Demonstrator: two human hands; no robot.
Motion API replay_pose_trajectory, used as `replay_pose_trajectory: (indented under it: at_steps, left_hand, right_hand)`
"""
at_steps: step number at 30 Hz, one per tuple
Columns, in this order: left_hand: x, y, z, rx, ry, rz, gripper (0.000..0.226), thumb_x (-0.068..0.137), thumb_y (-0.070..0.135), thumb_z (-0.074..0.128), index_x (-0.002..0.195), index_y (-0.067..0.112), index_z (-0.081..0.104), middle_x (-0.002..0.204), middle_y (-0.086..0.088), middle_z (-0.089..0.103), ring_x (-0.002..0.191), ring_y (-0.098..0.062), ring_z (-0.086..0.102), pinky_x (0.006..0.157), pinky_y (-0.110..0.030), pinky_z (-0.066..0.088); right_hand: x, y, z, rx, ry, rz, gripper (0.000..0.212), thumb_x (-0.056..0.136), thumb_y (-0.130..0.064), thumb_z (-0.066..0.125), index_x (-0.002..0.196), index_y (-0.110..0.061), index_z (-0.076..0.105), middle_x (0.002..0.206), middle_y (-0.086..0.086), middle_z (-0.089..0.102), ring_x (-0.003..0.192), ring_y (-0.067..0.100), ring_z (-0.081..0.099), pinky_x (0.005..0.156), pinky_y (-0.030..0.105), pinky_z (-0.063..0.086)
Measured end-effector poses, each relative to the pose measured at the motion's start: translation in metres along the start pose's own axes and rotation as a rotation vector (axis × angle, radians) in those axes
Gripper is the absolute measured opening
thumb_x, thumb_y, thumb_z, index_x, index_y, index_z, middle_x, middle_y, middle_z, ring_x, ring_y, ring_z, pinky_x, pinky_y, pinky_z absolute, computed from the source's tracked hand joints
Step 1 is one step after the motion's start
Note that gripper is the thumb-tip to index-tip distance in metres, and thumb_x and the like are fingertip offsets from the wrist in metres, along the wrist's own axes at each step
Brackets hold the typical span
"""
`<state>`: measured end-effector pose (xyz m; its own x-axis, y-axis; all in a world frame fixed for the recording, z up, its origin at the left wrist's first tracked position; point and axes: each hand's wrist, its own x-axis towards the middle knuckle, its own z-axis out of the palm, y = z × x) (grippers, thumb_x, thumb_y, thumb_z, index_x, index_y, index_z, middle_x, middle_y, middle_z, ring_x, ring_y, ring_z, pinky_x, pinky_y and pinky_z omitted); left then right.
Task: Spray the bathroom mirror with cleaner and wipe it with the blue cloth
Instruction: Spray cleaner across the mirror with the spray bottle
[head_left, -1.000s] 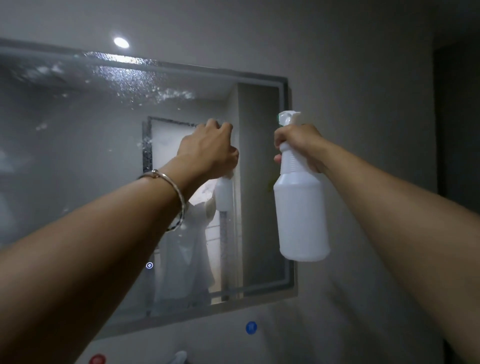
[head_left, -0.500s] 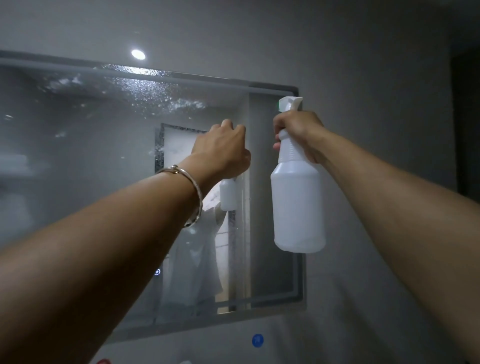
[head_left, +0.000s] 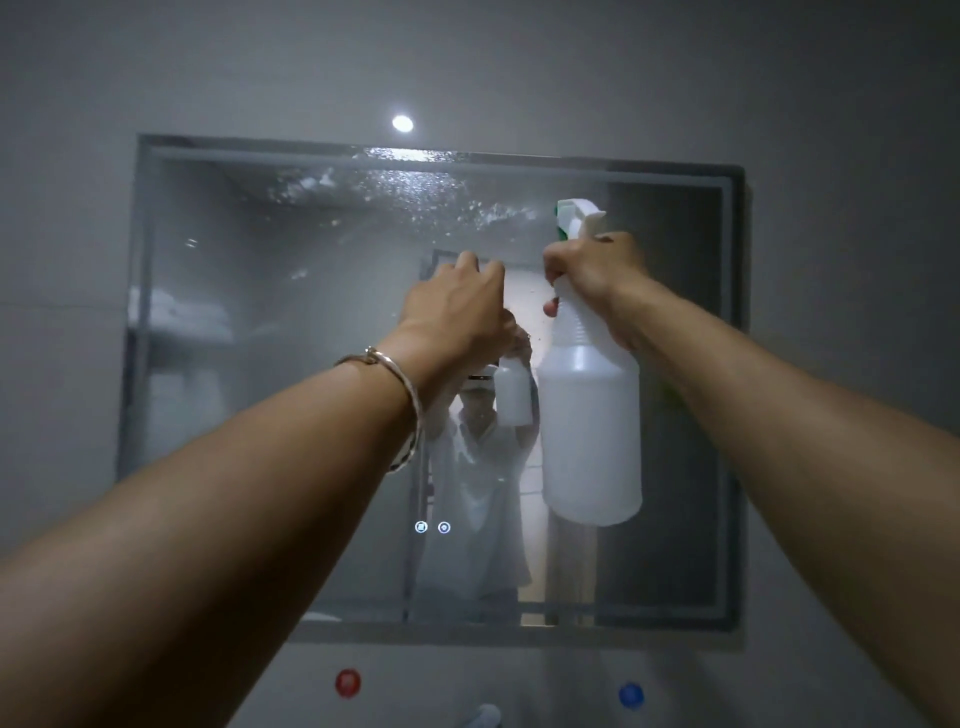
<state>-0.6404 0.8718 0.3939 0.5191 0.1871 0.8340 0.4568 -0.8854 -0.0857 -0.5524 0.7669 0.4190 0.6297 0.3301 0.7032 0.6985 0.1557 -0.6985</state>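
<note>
The wall mirror (head_left: 260, 364) fills the middle of the view, with a band of spray droplets (head_left: 405, 192) along its upper part. My right hand (head_left: 592, 270) grips the neck of a white spray bottle (head_left: 589, 431) with a green-tipped nozzle, held upright in front of the mirror's right half. My left hand (head_left: 452, 317) is raised just left of the bottle, close to the glass, fingers curled with its back toward me; nothing shows in it. A bracelet circles my left wrist. No blue cloth is in view.
Two small lit touch icons (head_left: 432, 527) glow low on the glass. Below the mirror the grey wall carries a red dot (head_left: 347, 682) and a blue dot (head_left: 631, 695), with a tap top (head_left: 485, 717) between them at the bottom edge.
The view has swung right and down, so the whole mirror now shows. Both hands have shifted left across it; the bottle now hangs before the glass instead of beside the frame's right edge.
</note>
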Motion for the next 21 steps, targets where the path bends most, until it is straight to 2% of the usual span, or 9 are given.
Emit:
replay_pose_trajectory:
  at_steps: [4, 9, 15, 18, 19, 21]
  left_hand:
    - [-0.013, -0.041, -0.012, 0.061, 0.009, -0.027, 0.045, 0.090, 0.032, 0.046, 0.131, 0.014, 0.042, 0.127, -0.013, 0.045, 0.112, -0.032, 0.047, 0.073, -0.037, 0.038]
    - [-0.028, -0.091, -0.035, 0.116, 0.004, -0.082, 0.046, 0.090, 0.029, 0.044, 0.132, 0.012, 0.041, 0.129, -0.014, 0.044, 0.114, -0.032, 0.046, 0.080, -0.040, 0.042]
    - [-0.050, -0.157, -0.051, 0.200, -0.017, -0.151, 0.046, 0.089, 0.030, 0.043, 0.131, 0.012, 0.042, 0.129, -0.016, 0.044, 0.115, -0.034, 0.045, 0.085, -0.045, 0.043]
    - [-0.063, -0.187, -0.057, 0.234, -0.026, -0.177, 0.046, 0.091, 0.030, 0.044, 0.134, 0.012, 0.040, 0.129, -0.015, 0.045, 0.113, -0.032, 0.047, 0.082, -0.041, 0.043]
    - [-0.066, -0.196, -0.061, 0.249, -0.025, -0.184, 0.047, 0.092, 0.030, 0.044, 0.134, 0.012, 0.040, 0.129, -0.015, 0.045, 0.112, -0.031, 0.048, 0.080, -0.039, 0.042]
    - [-0.073, -0.212, -0.069, 0.275, -0.023, -0.201, 0.047, 0.092, 0.031, 0.045, 0.135, 0.013, 0.039, 0.130, -0.015, 0.044, 0.111, -0.030, 0.049, 0.078, -0.036, 0.040]
  right_hand:
    - [-0.009, -0.017, 0.036, 0.037, -0.091, -0.007, 0.007, 0.074, -0.009, 0.062, 0.076, -0.011, 0.055, 0.076, 0.008, 0.061, 0.047, 0.017, 0.062, 0.043, 0.019, 0.045]
    - [-0.022, -0.039, 0.090, 0.073, -0.134, -0.053, 0.004, 0.066, -0.006, 0.062, 0.067, -0.007, 0.058, 0.057, 0.008, 0.057, 0.042, 0.023, 0.059, 0.046, 0.028, 0.046]
    - [-0.041, -0.064, 0.161, 0.140, -0.258, -0.035, 0.006, 0.068, -0.008, 0.062, 0.072, -0.006, 0.058, 0.062, 0.010, 0.059, 0.042, 0.023, 0.061, 0.049, 0.033, 0.052]
    - [-0.050, -0.072, 0.187, 0.170, -0.311, -0.040, 0.007, 0.070, -0.008, 0.062, 0.071, -0.007, 0.056, 0.066, 0.009, 0.058, 0.047, 0.024, 0.064, 0.054, 0.043, 0.056]
    - [-0.053, -0.074, 0.195, 0.185, -0.317, -0.047, 0.007, 0.071, -0.008, 0.063, 0.070, -0.007, 0.056, 0.066, 0.008, 0.058, 0.048, 0.024, 0.064, 0.053, 0.042, 0.056]
    - [-0.059, -0.079, 0.212, 0.190, -0.320, -0.075, 0.009, 0.072, -0.008, 0.063, 0.067, -0.008, 0.056, 0.065, 0.006, 0.057, 0.046, 0.021, 0.064, 0.047, 0.032, 0.053]
